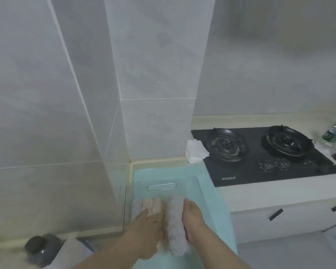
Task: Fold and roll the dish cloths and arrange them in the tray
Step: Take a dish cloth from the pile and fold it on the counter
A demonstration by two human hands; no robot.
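Note:
A clear tray (161,186) with a slot handle lies on a teal towel (208,193) on the counter. Inside it at the left sit rolled cloths, one grey (136,207) and two peach (153,204). A longer grey rolled cloth (176,226) lies lengthwise in the tray's middle. My right hand (192,216) holds this roll along its right side. My left hand (146,222) rests with straight fingers on the rolls at the left, touching the grey roll's left side.
A black two-burner gas hob (266,154) fills the counter to the right, with folded white paper (196,150) by its left edge and a bottle (332,133) at far right. A tiled pillar (157,94) stands behind the tray. A dark round object (37,247) sits lower left.

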